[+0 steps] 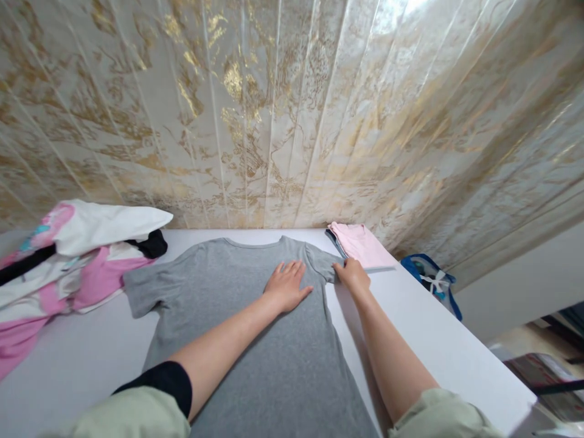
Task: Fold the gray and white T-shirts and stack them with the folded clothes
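A grey T-shirt [246,340] lies spread on the white table, its neckline toward the wall and its lower end out of the picture. My left hand [288,287] rests flat on the upper chest of the shirt, fingers stretched out. At the end of the right-hand sleeve, my right hand [353,275] pinches the cloth between thumb and fingers. The opposite sleeve lies out to the left, close to a heap of clothes.
Pink, white and black clothes [91,261] are heaped at the left. A folded pink garment [360,243] lies on darker folded cloth at the back right. Beyond the right edge of the white table [438,347] sits a blue-rimmed bag [431,283]. Gold-patterned curtain-like cloth [255,121] hangs behind.
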Available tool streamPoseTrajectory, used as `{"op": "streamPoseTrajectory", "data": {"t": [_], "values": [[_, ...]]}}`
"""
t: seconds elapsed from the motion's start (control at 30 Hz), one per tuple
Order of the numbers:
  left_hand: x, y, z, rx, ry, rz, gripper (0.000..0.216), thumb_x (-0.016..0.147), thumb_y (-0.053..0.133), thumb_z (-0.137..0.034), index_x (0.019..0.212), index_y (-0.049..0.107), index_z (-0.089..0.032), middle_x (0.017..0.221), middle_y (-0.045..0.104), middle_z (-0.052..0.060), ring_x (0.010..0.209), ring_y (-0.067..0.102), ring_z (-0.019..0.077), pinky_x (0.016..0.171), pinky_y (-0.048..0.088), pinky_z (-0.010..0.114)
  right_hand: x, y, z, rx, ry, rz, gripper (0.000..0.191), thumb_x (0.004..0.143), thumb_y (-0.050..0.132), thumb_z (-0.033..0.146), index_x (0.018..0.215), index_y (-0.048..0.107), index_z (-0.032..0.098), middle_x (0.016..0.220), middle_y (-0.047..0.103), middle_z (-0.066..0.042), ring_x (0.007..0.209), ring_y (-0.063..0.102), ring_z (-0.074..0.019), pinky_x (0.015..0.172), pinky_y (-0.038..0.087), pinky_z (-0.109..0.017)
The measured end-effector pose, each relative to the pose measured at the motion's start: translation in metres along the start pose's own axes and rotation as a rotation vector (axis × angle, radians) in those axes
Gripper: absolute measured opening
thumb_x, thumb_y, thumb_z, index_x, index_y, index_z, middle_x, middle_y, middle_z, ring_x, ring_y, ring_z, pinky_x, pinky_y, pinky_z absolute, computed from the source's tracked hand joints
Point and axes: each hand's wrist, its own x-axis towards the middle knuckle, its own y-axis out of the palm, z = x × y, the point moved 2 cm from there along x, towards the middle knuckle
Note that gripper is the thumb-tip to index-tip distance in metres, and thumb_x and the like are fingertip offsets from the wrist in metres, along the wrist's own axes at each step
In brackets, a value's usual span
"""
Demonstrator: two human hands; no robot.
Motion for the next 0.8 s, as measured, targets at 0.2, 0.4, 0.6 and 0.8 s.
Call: {"op": "streamPoseTrajectory", "data": {"t": [0.2,0.4,0.6,0.8], "values": [[-0.002,0.012,0.008,-0.053,0.028,-0.031,0.060,0.094,0.040,-0.051,0.144,0.041,-0.019,0.155,0.031,0.012,0.144,0.026,0.0276,0.118,0.016,0.051,0.004,0.014,0.001,0.196,-0.124,-0.145,0.024,0.083,0.049,0.036,0.094,0.061,0.018,0.098,0.065,-0.010,0.093,0.061,-0.0243,0.074,0.044,-0.031],[-0.001,0.012,0.009,-0.119,0.041,-0.079,0.053,0.093,0.044,-0.050,0.138,0.049,-0.023,0.153,0.037,0.011,0.143,0.030,0.0280,0.116,0.017,0.053,0.014,0.010,0.006,0.442,-0.136,-0.157,0.036,0.081,0.045,0.035,0.105,0.057,0.011,0.083,0.066,-0.009,0.075,0.061,-0.0223,0.066,0.045,-0.029],[0.007,0.008,0.025,-0.458,-0.035,-0.321,0.031,0.095,0.043,-0.031,0.115,0.063,-0.021,0.125,0.066,0.007,0.121,0.056,0.0215,0.110,0.035,0.041,-0.021,-0.024,0.047,0.531,-0.516,0.007,0.047,0.083,0.052,0.035,0.127,0.052,0.017,0.096,0.070,-0.007,0.074,0.061,-0.0166,0.070,0.045,-0.027],[0.013,0.004,0.051,-0.552,-0.221,-0.501,0.038,0.102,0.023,-0.028,0.124,0.052,-0.017,0.116,0.068,0.012,0.108,0.063,0.0191,0.095,0.049,0.036,-0.034,-0.047,0.051,0.441,-0.515,0.067,0.037,0.088,0.051,0.031,0.121,0.059,0.019,0.096,0.071,-0.006,0.077,0.064,-0.0153,0.074,0.046,-0.027]]}}
